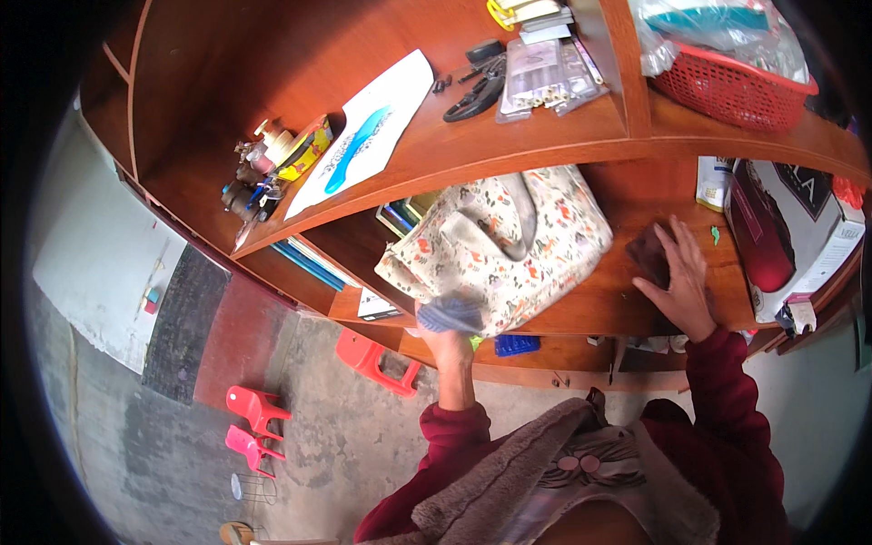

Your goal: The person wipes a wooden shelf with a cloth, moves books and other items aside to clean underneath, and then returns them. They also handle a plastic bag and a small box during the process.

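My left hand (446, 344) grips a bundled blue-grey striped cloth (449, 313), blurred, at the shelf's front edge. Right behind it a cream fabric bag (545, 266) with a floral and animal print and grey straps lies on the middle shelf. My right hand (678, 283) is over the same shelf to the right of the bag, fingers spread around a dark brown object (647, 255). That object is blurred, and I cannot tell whether the hand holds it or only touches it. A small green piece (714, 235) lies right of this hand.
A box (793, 231) and a white pouch (713, 180) stand at the shelf's right. Above are a red plastic basket (736, 88), black scissors (477, 95) and a white sheet (388, 112) with a blue spoon-shaped item (357, 150). Red plastic stools (375, 361) stand on the floor.
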